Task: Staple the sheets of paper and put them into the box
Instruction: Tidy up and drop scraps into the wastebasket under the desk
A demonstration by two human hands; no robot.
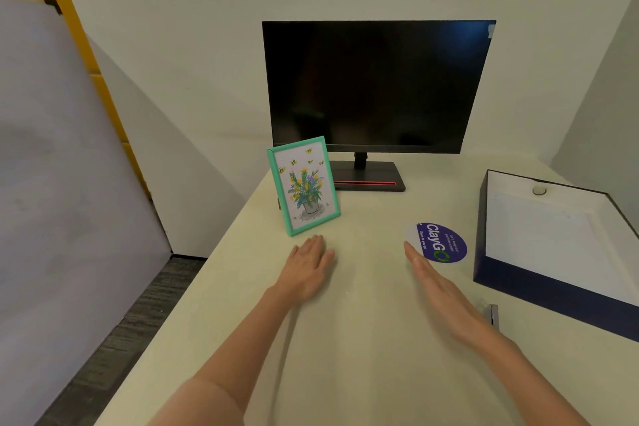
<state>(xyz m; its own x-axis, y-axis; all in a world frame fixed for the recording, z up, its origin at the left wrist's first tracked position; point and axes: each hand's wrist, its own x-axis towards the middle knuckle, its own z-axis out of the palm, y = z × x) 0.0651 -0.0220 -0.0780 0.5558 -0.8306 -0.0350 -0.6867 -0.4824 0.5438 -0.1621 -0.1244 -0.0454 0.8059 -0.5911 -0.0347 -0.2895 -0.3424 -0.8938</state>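
Note:
A shallow dark blue box (pixel 539 287) with a white inside stands open at the right of the desk, and white sheets of paper (pixel 539 235) lie flat in it. A grey stapler (pixel 492 315) peeks out just behind my right wrist, in front of the box. My left hand (pixel 307 270) lies flat on the desk, palm down, fingers straight, holding nothing. My right hand (pixel 439 290) is stretched out edge-on just above the desk, fingers straight and together, also empty. Both hands are apart from the box.
A black monitor (pixel 377 86) stands at the back of the beige desk (pixel 345 356). A green picture frame (pixel 304 185) with a flower drawing leans just beyond my left hand. A round purple sticker (pixel 441 242) lies by my right fingertips. The desk's left edge drops to a dark floor.

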